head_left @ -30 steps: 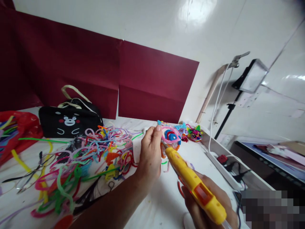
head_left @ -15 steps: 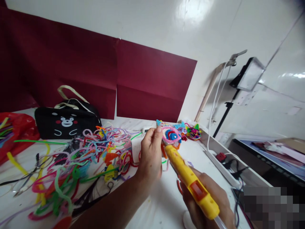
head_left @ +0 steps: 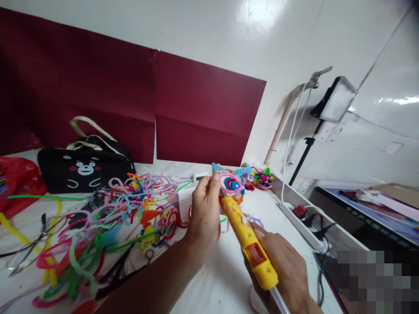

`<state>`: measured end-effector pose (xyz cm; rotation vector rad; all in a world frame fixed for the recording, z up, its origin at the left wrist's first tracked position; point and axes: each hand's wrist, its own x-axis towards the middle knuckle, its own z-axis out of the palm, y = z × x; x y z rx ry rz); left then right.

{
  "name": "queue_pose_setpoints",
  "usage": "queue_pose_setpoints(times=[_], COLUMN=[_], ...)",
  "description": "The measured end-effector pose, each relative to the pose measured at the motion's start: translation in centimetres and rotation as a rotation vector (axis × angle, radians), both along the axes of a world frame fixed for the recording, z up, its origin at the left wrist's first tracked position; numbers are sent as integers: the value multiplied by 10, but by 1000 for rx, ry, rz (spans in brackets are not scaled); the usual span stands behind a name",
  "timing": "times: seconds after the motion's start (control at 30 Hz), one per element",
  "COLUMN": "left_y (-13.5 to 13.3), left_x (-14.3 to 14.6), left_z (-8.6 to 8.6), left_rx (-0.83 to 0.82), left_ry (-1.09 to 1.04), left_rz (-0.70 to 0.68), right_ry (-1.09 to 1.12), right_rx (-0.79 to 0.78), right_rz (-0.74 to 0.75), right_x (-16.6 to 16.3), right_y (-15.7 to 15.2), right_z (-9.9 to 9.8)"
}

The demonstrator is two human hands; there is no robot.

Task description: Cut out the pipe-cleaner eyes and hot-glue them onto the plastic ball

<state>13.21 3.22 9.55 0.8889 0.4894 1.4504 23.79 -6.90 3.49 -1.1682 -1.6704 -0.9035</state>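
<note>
My left hand (head_left: 206, 205) pinches a pipe-cleaner eye piece (head_left: 233, 185), pink-rimmed with red and blue coils inside, holding it up above the table. Wrapped around a yellow hot glue gun (head_left: 244, 233) is my right hand (head_left: 283, 264); a clear glue stick (head_left: 279, 298) sticks out of the gun's rear end. The gun's tip is at the lower edge of the eye piece, though I cannot tell whether it touches. Orange pipe cleaner shows just behind the piece. Beyond stands a colourful pipe-cleaner cat-like face (head_left: 263, 179).
A tangle of coloured pipe cleaners (head_left: 131, 209) covers the table's left side, with scissors (head_left: 41, 237) at its edge. Behind sit a black bag (head_left: 85, 171) and a red plastic bag (head_left: 22, 183). At right are a power strip (head_left: 304, 226) and a lamp (head_left: 335, 100).
The view has shifted slightly, so the background sits further left. The rear of the glue gun has swung left, making it steeper. My left hand still holds the eye piece.
</note>
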Motion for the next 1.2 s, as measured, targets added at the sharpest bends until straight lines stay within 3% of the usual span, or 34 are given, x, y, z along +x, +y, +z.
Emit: queue_pose_setpoints(times=[0.37,1.2], left_y=[3,4], left_x=[3,3], left_z=[-4,-3], left_rx=[1,-40], left_ry=[6,-5], left_rz=[-2,-22], right_ry=[-103,-116], right_rx=[-109,-84], right_rz=[-124,-126], right_x=[-3,-4], right_y=[-4,-2], right_z=[4,7])
